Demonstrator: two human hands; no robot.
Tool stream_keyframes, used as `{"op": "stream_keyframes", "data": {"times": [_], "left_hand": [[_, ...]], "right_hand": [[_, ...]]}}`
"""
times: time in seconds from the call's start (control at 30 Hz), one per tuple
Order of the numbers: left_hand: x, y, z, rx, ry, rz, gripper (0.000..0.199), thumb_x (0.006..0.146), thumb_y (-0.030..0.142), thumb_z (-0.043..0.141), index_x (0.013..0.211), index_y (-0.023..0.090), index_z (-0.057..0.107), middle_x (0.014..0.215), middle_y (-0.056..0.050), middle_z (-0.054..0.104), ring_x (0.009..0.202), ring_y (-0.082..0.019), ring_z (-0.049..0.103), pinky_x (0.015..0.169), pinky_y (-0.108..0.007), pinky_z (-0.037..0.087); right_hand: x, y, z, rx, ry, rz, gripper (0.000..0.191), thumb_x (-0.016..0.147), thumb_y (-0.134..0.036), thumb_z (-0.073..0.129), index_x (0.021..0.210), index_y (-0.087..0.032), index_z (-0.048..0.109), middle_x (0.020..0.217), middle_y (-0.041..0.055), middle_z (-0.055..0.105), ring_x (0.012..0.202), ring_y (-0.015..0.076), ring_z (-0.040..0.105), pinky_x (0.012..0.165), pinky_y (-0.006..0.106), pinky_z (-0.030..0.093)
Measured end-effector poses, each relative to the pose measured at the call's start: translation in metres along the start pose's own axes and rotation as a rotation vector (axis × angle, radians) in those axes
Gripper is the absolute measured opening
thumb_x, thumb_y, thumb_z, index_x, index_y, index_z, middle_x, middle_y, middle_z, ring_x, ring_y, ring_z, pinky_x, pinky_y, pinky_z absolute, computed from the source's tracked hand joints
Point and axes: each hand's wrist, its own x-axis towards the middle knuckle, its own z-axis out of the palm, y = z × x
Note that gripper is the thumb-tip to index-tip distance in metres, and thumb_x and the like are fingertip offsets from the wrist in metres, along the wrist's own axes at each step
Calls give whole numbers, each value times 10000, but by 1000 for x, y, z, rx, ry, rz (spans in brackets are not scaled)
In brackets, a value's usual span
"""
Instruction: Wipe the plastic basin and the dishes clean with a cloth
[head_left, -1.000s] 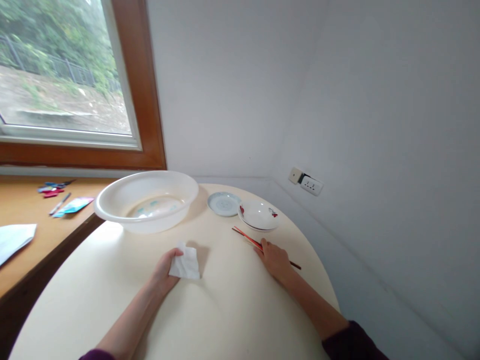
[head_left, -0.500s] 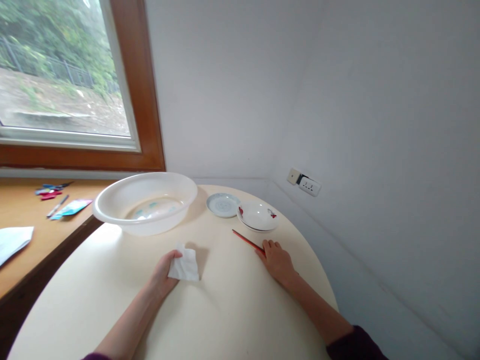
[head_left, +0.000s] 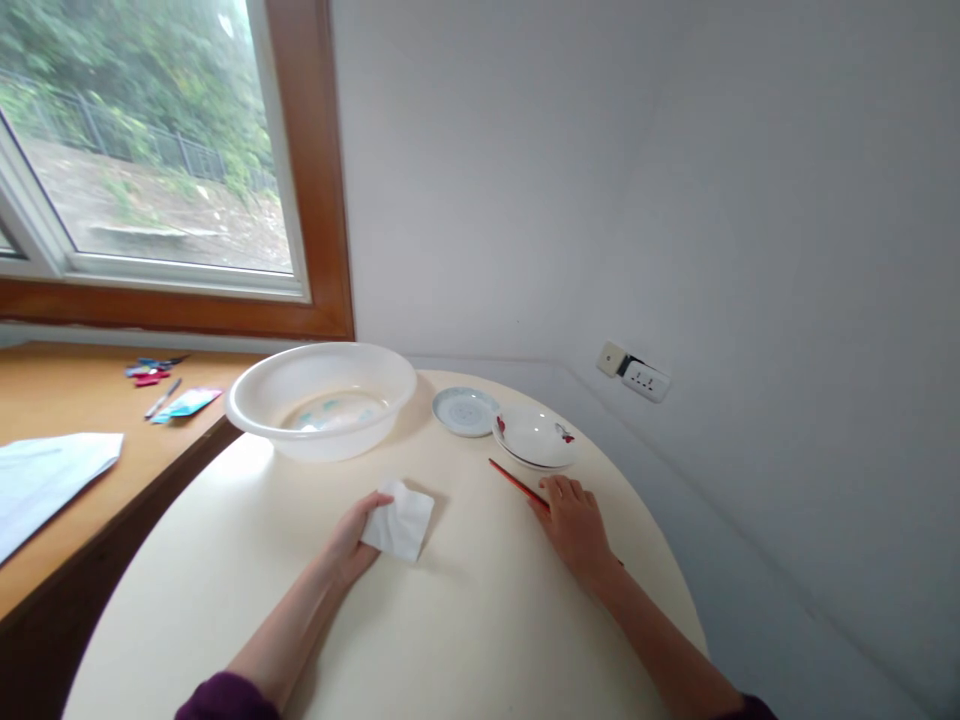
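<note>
My left hand (head_left: pixel 354 540) is closed on a white tissue (head_left: pixel 405 522), thumb on top, and holds it just above the round cream table (head_left: pixel 480 620). The tissue hangs out past my fingers to the right. My right hand (head_left: pixel 576 528) is closed, palm down, around thin red chopsticks (head_left: pixel 517 484). Their front ends point up and left from under my fingers, and a dark tip shows by my wrist; the middle is hidden. Just beyond the chopsticks stands a white dish with red flower marks (head_left: pixel 536 438), seemingly stacked. A pale blue plate (head_left: pixel 465 411) sits beside it on the left.
A large translucent plastic basin (head_left: pixel 322 400) stands at the table's back left. On the wooden desk (head_left: pixel 60 390) to the left lie a pen (head_left: pixel 163 397), a blue packet (head_left: pixel 189 404), a folded white sheet (head_left: pixel 56 465) and small coloured items (head_left: pixel 152 372). Walls with a socket (head_left: pixel 646 381) border the right.
The view has turned slightly left, so everything sits further right. The tissue in my left hand is now tilted and spread flatter. My right hand keeps its hold on the chopsticks.
</note>
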Motion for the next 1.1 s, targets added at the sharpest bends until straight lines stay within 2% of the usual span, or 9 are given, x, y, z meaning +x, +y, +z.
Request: {"op": "stream_keyframes", "data": {"times": [0.07, 0.17, 0.33, 0.43, 0.53, 0.73, 0.93, 1.03, 1.1], "left_hand": [[0, -1, -1, 20, -35, 16, 96, 715, 51, 520, 729, 106, 598, 648, -57, 666, 551, -155, 629, 550, -244, 505], [-3, -1, -2, 70, -115, 46, 59, 708, 76, 575, 741, 100, 616, 671, -62, 666, 581, -152, 626, 571, -239, 493], [-8, -1, -2, 181, -302, 68, 168, 649, 205, 712, 753, 89, 648, 662, -59, 652, 572, -125, 583, 559, -212, 439], [-7, -3, -4, 251, -322, 81, 223, 616, 266, 749, 693, 77, 658, 607, -49, 629, 537, -99, 538, 525, -195, 395], [-5, -6, -5, 343, -342, 103, 252, 624, 300, 745, 668, 63, 670, 595, -65, 630, 538, -100, 525, 523, -196, 379], [-3, -10, -4, 321, -362, 100, 245, 657, 308, 721, 647, 70, 665, 618, -75, 629, 595, -118, 549, 582, -203, 417], [5, -11, -4, 223, -211, 135, 258, 651, 294, 721, 547, 107, 578, 567, -31, 571, 571, -122, 559, 679, -264, 470], [20, -10, 3, 319, -127, 250, 285, 650, 339, 706, 542, 131, 543, 573, -27, 564, 587, -137, 562, 714, -297, 464], [35, -9, 13, 523, -55, 399, 253, 638, 355, 701, 604, 145, 565, 612, -38, 582, 642, -166, 574, 724, -305, 449]], "right_hand": [[1, -18, -4, 207, 52, -117, 198, 875, -271, 395, 925, -163, 554, 961, 109, 587, 943, 232, 509, 832, 373, 376], [2, -58, -7, 659, 13, -192, 155, 859, -282, 408, 883, -191, 532, 914, 75, 578, 924, 193, 519, 839, 342, 402], [9, -119, 5, 1448, -299, 112, 452, 728, -492, 545, 1050, -187, 457, 976, 69, 547, 882, 197, 560, 651, 293, 476], [14, -135, 14, 1581, -450, 167, 479, 642, -501, 624, 962, -156, 532, 872, 50, 592, 744, 182, 572, 614, 287, 452], [15, -138, 19, 1585, -491, 232, 398, 584, -437, 687, 826, -132, 609, 758, 35, 620, 671, 173, 561, 615, 285, 426], [12, -130, 14, 1774, -549, 369, 344, 564, -360, 683, 815, -132, 620, 714, 15, 629, 606, 133, 538, 580, 249, 392], [6, -108, 12, 1842, -621, 669, 313, 459, -278, 632, 730, -179, 511, 587, -43, 530, 548, 116, 501, 521, 224, 361], [2, -86, 9, 1809, -703, 663, 308, 443, -249, 585, 727, -190, 480, 571, -55, 511, 540, 116, 493, 519, 226, 356], [1, -71, 6, 1768, -744, 630, 295, 445, -242, 559, 724, -193, 478, 577, -53, 511, 543, 118, 490, 527, 231, 355]]}}
